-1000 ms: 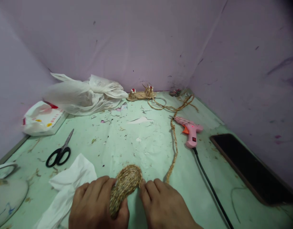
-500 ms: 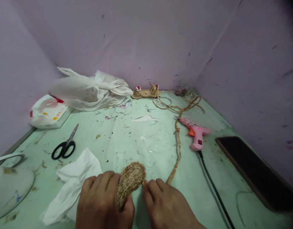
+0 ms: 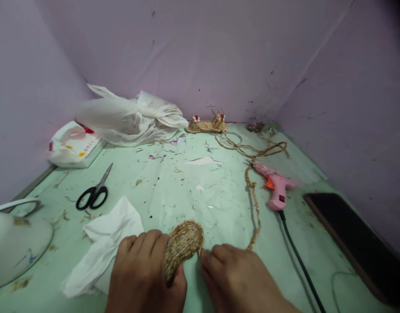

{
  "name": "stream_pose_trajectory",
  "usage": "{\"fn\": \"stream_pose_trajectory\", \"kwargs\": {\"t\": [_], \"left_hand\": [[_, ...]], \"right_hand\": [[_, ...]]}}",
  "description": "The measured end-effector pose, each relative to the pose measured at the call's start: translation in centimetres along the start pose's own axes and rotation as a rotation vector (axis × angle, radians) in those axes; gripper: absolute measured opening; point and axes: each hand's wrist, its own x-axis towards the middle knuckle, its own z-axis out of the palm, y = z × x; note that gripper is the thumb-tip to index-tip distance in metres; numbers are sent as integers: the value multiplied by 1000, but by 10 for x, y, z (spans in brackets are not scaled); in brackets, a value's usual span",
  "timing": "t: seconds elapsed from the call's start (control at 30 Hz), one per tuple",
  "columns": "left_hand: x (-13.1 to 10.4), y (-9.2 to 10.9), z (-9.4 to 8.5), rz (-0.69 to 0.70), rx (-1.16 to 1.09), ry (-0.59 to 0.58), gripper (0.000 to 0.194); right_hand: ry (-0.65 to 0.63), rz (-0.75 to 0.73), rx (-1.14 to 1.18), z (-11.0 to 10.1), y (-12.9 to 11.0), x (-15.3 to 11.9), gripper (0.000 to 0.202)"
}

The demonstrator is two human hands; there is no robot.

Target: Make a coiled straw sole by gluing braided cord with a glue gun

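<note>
My left hand [image 3: 147, 265] is closed round a sole-shaped piece of coiled straw rope [image 3: 186, 240], with its rounded end sticking out beyond the fingers. Close by on the right, my right hand [image 3: 235, 269] pinches the straw rope [image 3: 256, 213] at the edge of that piece. From behind this hand the rope runs up the table, past the tip of a pink glue gun [image 3: 279, 191], and ends in loose loops at the back. My fingers hide the lower part of the coiled piece.
Black-handled scissors [image 3: 95, 193] and a crumpled white tissue [image 3: 105, 248] lie on the left, near a white rounded object [image 3: 20, 250]. Behind them are a white box [image 3: 79, 148] and a plastic bag [image 3: 131, 117]. A finished straw piece [image 3: 206, 126] sits at the back; a phone [image 3: 352, 243] lies right.
The whole view has shifted slightly, so things on the table appear a little further right. Both hands keep their hold, and the coiled piece looks almost the same.
</note>
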Motion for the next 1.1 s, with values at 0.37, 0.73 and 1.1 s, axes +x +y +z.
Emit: {"fn": "stream_pose_trajectory", "kwargs": {"t": [0.37, 0.73, 1.1], "left_hand": [[-5, -20, 4, 247, 58, 93, 29], [-3, -27, 11, 230, 30, 45, 33], [-3, -24, 11, 220, 17, 63, 32]], "right_hand": [[-243, 300, 343, -39, 19, 25, 70], [-170, 274, 426, -19, 20, 32, 45], [-220, 292, 436, -21, 18, 33, 32]]}}
